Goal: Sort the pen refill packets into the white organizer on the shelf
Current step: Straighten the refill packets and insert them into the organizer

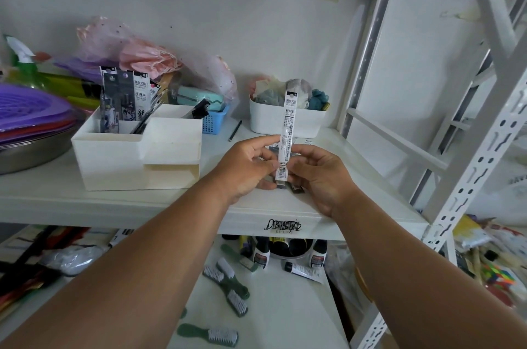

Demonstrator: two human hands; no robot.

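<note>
A long white pen refill packet (288, 126) stands upright above the shelf, held at its lower end between my left hand (245, 166) and my right hand (319, 174). Both hands pinch it with curled fingers. More dark packets (296, 187) lie on the shelf under my hands, mostly hidden. The white organizer (114, 157) sits to the left on the shelf. Several dark refill packets (122, 100) stand in its rear compartment.
A white bin (285, 124) of cloth items stands behind my hands, a blue basket (214, 120) and a pencil (234, 130) beside it. Purple plates and a metal basin (31, 149) crowd the far left. Shelf uprights (470, 154) rise at right. Brushes lie on the lower shelf.
</note>
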